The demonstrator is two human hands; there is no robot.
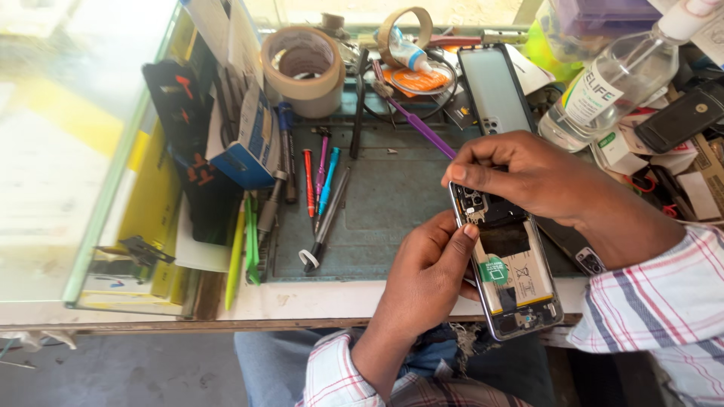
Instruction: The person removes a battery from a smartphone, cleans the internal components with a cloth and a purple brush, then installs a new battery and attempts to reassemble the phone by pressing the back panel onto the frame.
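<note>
Grey-framed opened phone (507, 271) with its back cover off, battery and dark circuit parts bare, lying across the near edge of the table (317, 298) and jutting past it over the lap. Left hand (426, 279) gripping the phone's left side from below, thumb pressed on the frame beside the battery, fingers curled under and hidden. Right hand (528, 177) arched over the phone's top end, fingertips pinched narrow on the dark camera section; whether anything small sits between them, cannot tell. Just beyond the right hand, a separate phone back cover (494, 90), pale and glossy, lying flat. Further out from that hand, a clear plastic bottle (611, 83) on its side amid clutter. Left of the left hand, well apart, a row of small screwdrivers (320, 185) with red, pink and blue handles on the grey-green mat (385, 203). Beyond those, a roll of beige tape (303, 71) and a purple stick tool (422, 124).
</note>
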